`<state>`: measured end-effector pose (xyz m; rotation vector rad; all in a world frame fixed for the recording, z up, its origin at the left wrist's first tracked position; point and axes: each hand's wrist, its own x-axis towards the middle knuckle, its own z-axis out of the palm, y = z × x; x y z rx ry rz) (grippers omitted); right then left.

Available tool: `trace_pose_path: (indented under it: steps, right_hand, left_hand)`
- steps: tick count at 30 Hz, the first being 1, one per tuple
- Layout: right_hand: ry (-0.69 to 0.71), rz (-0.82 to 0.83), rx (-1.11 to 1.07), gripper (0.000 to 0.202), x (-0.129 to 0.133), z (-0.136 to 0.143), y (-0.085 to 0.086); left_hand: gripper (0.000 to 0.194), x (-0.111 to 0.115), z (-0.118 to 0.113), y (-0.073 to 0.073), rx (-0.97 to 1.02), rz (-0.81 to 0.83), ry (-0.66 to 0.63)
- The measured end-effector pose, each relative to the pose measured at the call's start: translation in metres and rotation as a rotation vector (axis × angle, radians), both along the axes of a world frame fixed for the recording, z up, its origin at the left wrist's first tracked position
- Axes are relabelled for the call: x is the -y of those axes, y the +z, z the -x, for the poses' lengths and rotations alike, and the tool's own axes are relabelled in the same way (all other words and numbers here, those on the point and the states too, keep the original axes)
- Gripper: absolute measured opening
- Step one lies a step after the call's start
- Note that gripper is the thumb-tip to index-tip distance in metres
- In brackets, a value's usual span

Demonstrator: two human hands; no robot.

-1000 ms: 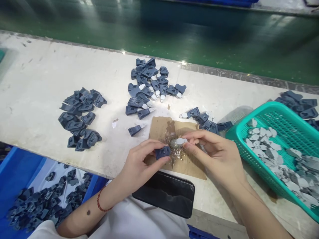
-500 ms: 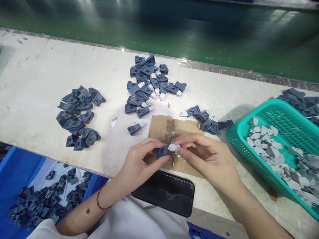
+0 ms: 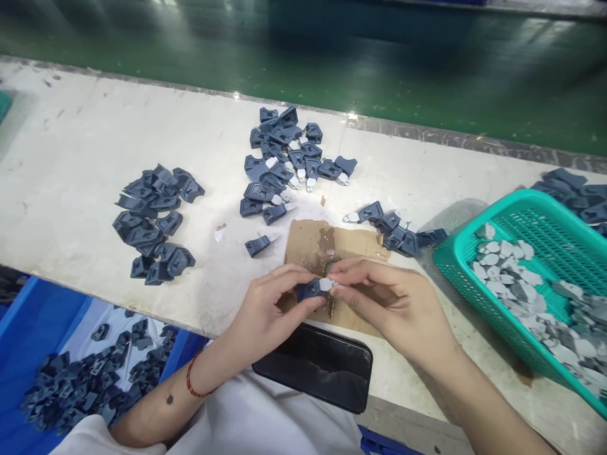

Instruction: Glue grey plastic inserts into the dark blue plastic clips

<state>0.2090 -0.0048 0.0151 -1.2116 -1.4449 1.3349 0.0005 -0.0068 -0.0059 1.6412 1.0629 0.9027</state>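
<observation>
Between thumb and fingers, my left hand (image 3: 277, 303) pinches a dark blue-grey plastic part (image 3: 309, 289). My right hand (image 3: 389, 297) grips a small light-grey plastic piece (image 3: 326, 284), whose wide end sits against the blue-grey part's right end. How deep it goes in, I cannot tell. Both hands are over a stained piece of cardboard (image 3: 303, 240). Just below them lies a black phone (image 3: 317, 366). A single blue-grey part (image 3: 257, 246) with a light tip rests left of the cardboard.
Blue-grey parts lie in a left pile (image 3: 152, 221), while a back pile (image 3: 279, 151) and a smaller group (image 3: 398, 230) include light tips. A green basket (image 3: 455, 265) of grey pieces stands right. Lower left is a blue bin (image 3: 52, 322) of dark parts. A green surface (image 3: 190, 57) runs behind.
My right hand has moved slightly left, bringing the light-grey piece closer against the blue-grey part. The whole view has shifted a little; the piles are unchanged.
</observation>
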Motion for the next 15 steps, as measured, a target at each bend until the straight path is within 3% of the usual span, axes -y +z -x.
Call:
trace_pose_path:
  steps: [7,10,15]
  right_hand:
    - [-0.022,-0.067,0.052,0.010,0.005,0.007,0.002]
    - [-0.007,-0.212,0.133,0.004,0.007,0.006,0.004]
    - [0.150,-0.585,0.366,0.067,0.011,-0.002,0.009]
  left_hand:
    - [0.014,-0.001,-0.002,0.001,0.039,0.083,0.075]
    - [0.021,0.000,-0.002,0.007,0.155,0.272,0.093]
    - [0.025,0.005,-0.004,0.035,0.461,0.738,-0.050]
